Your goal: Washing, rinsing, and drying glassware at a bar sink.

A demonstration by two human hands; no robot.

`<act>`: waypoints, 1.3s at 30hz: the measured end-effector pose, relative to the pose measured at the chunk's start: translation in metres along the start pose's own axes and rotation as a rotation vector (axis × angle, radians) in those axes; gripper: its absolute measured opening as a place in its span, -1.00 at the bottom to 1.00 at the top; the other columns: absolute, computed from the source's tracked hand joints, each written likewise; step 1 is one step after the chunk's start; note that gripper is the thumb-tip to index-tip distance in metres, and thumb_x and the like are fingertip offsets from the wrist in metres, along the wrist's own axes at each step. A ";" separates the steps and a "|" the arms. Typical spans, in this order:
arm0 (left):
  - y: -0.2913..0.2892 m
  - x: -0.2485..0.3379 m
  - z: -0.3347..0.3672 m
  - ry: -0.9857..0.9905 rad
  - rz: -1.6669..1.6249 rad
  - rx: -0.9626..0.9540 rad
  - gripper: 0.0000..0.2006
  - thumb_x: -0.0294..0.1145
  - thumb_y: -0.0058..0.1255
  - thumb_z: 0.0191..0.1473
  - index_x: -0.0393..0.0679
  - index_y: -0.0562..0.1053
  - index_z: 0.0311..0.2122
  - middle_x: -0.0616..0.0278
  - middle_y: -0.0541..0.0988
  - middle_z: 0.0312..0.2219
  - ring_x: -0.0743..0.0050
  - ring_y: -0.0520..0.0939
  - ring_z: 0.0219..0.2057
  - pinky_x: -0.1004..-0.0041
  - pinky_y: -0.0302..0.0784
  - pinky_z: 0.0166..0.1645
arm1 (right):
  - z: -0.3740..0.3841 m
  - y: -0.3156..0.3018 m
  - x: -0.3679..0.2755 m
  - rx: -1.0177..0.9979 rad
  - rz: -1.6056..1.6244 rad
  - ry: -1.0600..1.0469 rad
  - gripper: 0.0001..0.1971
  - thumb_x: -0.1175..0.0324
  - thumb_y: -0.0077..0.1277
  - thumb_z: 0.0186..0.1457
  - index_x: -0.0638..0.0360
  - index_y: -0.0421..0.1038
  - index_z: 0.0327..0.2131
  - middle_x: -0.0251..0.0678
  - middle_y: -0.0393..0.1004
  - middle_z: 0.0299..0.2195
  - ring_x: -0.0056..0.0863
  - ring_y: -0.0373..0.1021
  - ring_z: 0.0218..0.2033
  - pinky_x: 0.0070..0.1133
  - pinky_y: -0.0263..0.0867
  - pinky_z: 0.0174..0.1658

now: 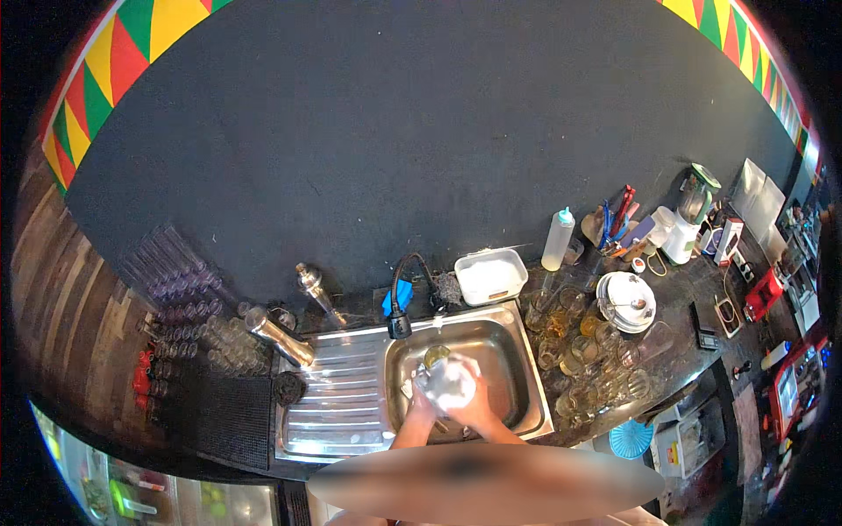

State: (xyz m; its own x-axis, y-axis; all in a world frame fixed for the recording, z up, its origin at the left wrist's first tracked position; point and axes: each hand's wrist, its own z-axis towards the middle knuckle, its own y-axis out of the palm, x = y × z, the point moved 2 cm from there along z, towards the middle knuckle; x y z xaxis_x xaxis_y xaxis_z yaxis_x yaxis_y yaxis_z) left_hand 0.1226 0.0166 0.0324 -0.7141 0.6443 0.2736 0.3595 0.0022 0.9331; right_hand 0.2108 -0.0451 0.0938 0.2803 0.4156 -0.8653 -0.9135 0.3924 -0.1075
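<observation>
Over the steel sink [535,386], my left hand [422,407] and my right hand [476,410] are closed around a bright, shiny rounded thing [454,384]. Glare washes it out, so I cannot tell whether it is glass or metal. My left hand grips its left side and my right hand its right side and underside. Just beyond it is a small yellow-green round thing [436,354], partly hidden. A black flexible tap [399,326] hangs above the basin's far left corner. Some small items on the basin floor near my left hand are too small to name.
Left of the basin lies a ribbed drainboard [342,386] with a steel shaker [279,337] on its edge. Many glasses [237,346] stand further left. Used glasses [583,351] crowd the right counter beside stacked white plates [627,302]. A white tub [491,276] sits behind.
</observation>
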 end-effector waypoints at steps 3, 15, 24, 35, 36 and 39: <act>0.012 0.000 -0.001 -0.012 -0.079 0.107 -0.32 0.21 -0.52 0.01 -0.23 0.34 -0.09 0.02 0.46 -0.21 0.09 0.47 -0.18 0.20 0.33 -0.01 | 0.015 0.000 0.040 0.043 0.447 0.613 -0.46 0.42 0.11 -0.34 0.28 0.25 -0.15 -0.27 0.34 -0.24 -0.58 0.27 -0.19 -0.62 0.23 -0.18; -0.003 0.013 -0.007 0.092 0.122 -0.030 -0.57 -0.21 -0.42 0.05 -0.32 0.35 -0.15 0.06 0.49 -0.26 0.20 0.52 -0.25 0.30 0.45 -0.12 | 0.012 -0.006 -0.038 -0.129 -0.377 -0.258 -0.47 0.40 0.10 -0.43 0.27 0.24 -0.23 -0.32 0.34 -0.37 -0.48 0.31 -0.29 -0.54 0.24 -0.20; 0.004 0.011 -0.006 0.173 0.272 -0.034 -0.53 -0.10 -0.50 0.10 -0.25 0.35 -0.15 0.08 0.49 -0.28 0.21 0.52 -0.25 0.29 0.42 -0.12 | 0.002 0.005 -0.019 -0.099 -0.325 -0.193 -0.57 0.27 0.13 -0.41 0.16 0.34 -0.34 -0.22 0.30 -0.38 -0.23 0.20 -0.30 -0.34 0.15 -0.23; 0.010 0.013 -0.013 0.338 0.337 0.558 -0.62 -0.17 -0.30 0.10 -0.27 0.35 -0.15 0.17 0.50 -0.29 0.33 0.54 -0.30 0.37 0.47 -0.22 | 0.006 -0.005 -0.026 -0.089 -0.392 -0.197 -0.60 0.31 0.06 -0.38 0.18 0.40 -0.31 -0.08 0.22 -0.06 -0.18 0.14 -0.04 -0.38 0.02 0.05; 0.027 0.013 -0.020 0.279 0.444 0.711 -0.62 -0.13 -0.27 0.10 -0.23 0.37 -0.16 0.21 0.50 -0.30 0.38 0.54 -0.31 0.40 0.48 -0.26 | 0.011 -0.009 -0.022 -0.035 -0.361 -0.191 -0.53 0.18 0.10 -0.36 0.12 0.39 -0.25 -0.08 0.19 -0.04 -0.10 0.03 0.01 -0.33 -0.14 0.11; 0.011 0.004 -0.005 0.270 0.479 0.735 -0.69 -0.10 -0.25 0.10 -0.13 0.39 -0.34 0.29 0.45 -0.53 0.49 0.47 -0.55 0.46 0.39 -0.51 | 0.007 -0.013 0.100 0.063 0.535 0.467 -0.63 0.40 -0.02 -0.16 0.26 0.32 -0.18 -0.20 0.35 -0.18 -0.30 0.28 -0.17 -0.41 0.23 -0.12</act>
State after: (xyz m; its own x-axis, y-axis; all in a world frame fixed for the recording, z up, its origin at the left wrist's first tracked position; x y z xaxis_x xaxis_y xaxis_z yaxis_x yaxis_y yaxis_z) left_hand 0.1206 0.0156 0.0447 -0.4733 0.5015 0.7242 0.8787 0.3266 0.3481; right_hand 0.2525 -0.0025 0.0118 -0.3700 0.1744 -0.9125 -0.8679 0.2856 0.4065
